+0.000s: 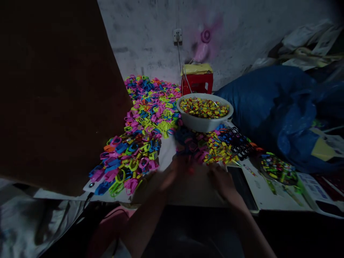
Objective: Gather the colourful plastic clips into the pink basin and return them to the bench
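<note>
My left hand (173,172) is over the near middle of the table, beside a dark heap of pink and blue plastic pieces (189,143). Dim light and motion blur hide what its fingers do. A small red spot shows just to its right. My right hand (221,181) is at the near edge of a spread of small yellow and red pieces (219,148). Its fingers point forward and are too smeared to show a grip. On the left lies a big pile of pink, blue and lime plastic loops (129,161), resembling toy watches.
A white basin (202,124) holds more yellow and red pieces. Behind it are a red crate (197,82) and a spinning pink fan (205,37). A brown board (59,100) blocks the left; a blue bag (266,104) bulges at right, near a black grid (236,143) and dark tray (243,188).
</note>
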Demonstrator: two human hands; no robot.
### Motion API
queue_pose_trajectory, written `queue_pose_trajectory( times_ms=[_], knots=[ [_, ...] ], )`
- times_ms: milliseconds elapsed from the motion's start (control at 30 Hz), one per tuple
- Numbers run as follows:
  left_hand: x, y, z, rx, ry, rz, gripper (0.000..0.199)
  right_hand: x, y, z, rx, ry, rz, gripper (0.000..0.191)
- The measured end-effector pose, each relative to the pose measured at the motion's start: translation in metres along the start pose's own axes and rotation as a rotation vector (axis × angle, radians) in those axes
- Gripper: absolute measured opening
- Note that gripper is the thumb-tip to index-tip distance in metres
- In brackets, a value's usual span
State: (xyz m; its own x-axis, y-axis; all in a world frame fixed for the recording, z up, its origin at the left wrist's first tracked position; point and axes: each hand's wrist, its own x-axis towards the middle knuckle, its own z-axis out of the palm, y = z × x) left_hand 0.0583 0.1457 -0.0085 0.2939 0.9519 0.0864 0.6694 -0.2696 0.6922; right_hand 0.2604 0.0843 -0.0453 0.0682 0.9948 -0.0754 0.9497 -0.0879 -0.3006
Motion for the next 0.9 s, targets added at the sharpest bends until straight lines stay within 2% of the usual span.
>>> queue_pose_trajectory(
  times_ms=[100,200,300,433,533,633,733,800,900],
  knots=[
    [0.007,-0.002,0.001,0.063,0.009,-0.061,0.028,0.003,-0.004,0.007,0.132,0.035,-0.011,0.029],
    [-0.003,-0.003,-0.011,0.058,0.023,-0.018,0.027,0.003,-0.011,0.013,0.335,0.07,-0.03,0.027],
    [-0.032,-0.001,-0.031,0.022,0.025,0.033,0.028,-0.009,-0.029,0.015,0.581,0.106,-0.076,0.031],
    [-0.081,0.01,-0.052,-0.062,-0.003,0.064,0.029,-0.042,-0.065,0.008,0.846,0.097,-0.16,0.035],
    [-0.109,0.018,-0.056,-0.101,0.04,0.029,0.044,-0.065,-0.087,-0.002,1.06,0.065,-0.201,0.033],
    [-0.126,0.022,-0.053,-0.175,0.066,0.054,0.042,-0.074,-0.095,-0.009,1.167,0.048,-0.198,0.033],
    [-0.137,0.022,-0.045,-0.403,0.09,0.013,0.036,-0.074,-0.095,-0.016,1.198,0.031,-0.231,0.026],
    [-0.142,0.022,-0.037,-0.712,0.064,-0.102,0.047,-0.076,-0.095,-0.019,1.162,0.067,-0.286,0.021],
    [-0.146,0.024,-0.027,-1.184,-0.013,-0.281,0.07,-0.087,-0.1,-0.02,0.957,0.186,-0.295,0.011]
  ],
)
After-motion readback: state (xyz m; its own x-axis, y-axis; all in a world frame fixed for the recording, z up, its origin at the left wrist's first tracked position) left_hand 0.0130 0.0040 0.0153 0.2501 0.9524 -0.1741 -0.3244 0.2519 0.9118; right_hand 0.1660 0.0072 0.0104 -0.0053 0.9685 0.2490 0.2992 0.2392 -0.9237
